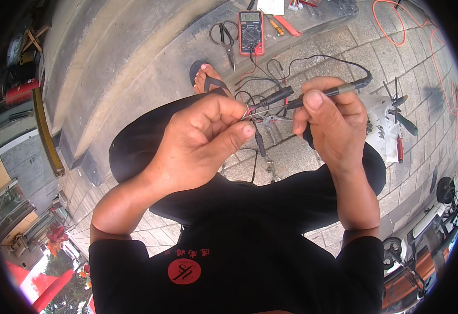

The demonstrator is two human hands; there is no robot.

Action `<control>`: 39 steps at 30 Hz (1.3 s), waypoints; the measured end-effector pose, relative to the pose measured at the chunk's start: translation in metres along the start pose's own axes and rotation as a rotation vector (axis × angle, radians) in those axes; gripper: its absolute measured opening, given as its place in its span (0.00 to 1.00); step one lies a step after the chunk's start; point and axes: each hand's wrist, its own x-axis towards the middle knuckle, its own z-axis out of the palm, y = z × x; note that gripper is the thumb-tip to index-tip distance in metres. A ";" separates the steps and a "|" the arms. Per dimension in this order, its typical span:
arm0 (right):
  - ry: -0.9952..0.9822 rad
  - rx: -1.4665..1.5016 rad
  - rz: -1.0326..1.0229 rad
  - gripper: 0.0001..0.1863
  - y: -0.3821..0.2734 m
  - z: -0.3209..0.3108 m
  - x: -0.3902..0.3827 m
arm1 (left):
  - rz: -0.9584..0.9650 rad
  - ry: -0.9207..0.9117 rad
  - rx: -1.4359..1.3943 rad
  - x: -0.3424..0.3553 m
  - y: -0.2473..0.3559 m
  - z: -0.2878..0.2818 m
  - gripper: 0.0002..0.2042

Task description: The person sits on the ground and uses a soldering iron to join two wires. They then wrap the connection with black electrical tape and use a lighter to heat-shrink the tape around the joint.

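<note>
My left hand [203,138] is closed, its thumb and forefinger pinching a thin wire end that the fingertips mostly hide. In my right hand [339,118] is a pen-shaped probe [339,90], held like a pencil, with a black cable trailing from its back end. Its thin metal tip reaches to the left fingertips; whether it touches the wire I cannot tell. Just beyond them hangs a black cylindrical connector [277,97], and a second black connector [260,142] hangs below. A red multimeter [250,32] with red and black leads lies on the stone step ahead.
Scissors [222,37] lie left of the meter, near my sandalled foot [208,77]. A yellow-handled screwdriver [277,28] and a red tool [288,26] are to its right. Hand tools sit around a white sheet [379,128] on the right. An orange cord [390,39] crosses the paving.
</note>
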 end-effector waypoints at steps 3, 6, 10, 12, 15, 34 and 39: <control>0.000 -0.014 0.001 0.11 0.001 0.000 0.000 | -0.019 -0.015 0.002 0.000 0.002 0.000 0.10; 0.002 -0.015 -0.003 0.11 0.001 0.000 0.000 | -0.025 -0.011 -0.002 0.000 0.001 0.000 0.10; 0.017 0.041 0.006 0.10 0.000 0.000 0.000 | -0.020 -0.013 -0.018 0.000 0.001 -0.001 0.09; 0.006 0.043 0.012 0.10 0.000 0.000 0.001 | -0.014 -0.012 -0.025 0.000 0.000 -0.001 0.09; 0.002 -0.002 0.003 0.11 0.001 0.000 0.000 | -0.011 -0.009 -0.023 -0.001 -0.001 -0.001 0.09; 0.022 0.026 0.011 0.09 0.001 0.001 0.000 | -0.029 -0.016 -0.016 -0.001 0.001 -0.001 0.09; 0.025 0.036 0.003 0.09 0.002 0.001 0.001 | -0.028 -0.016 -0.041 -0.001 0.001 -0.001 0.09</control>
